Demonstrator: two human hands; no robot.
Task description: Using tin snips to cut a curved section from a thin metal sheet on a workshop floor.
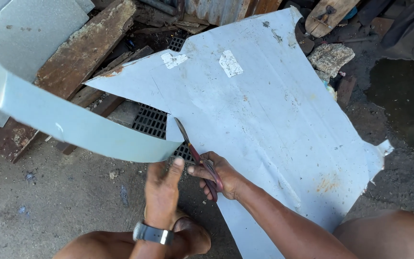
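A large pale blue metal sheet (274,110) lies on the ground in front of me. My right hand (219,176) grips red-handled tin snips (198,157), whose blades point up into a cut at the sheet's near left edge. My left hand (161,191), with a watch on the wrist, holds the near end of a long cut strip (68,122) of the same metal. The strip curls away to the upper left, lifted off the ground.
A black grate (152,120) shows under the sheet's left edge. Rusty boards (73,62) and another metal panel (20,33) lie at the upper left. Rubble (329,57) and a dark puddle (403,91) sit at the upper right. My knees are at the bottom.
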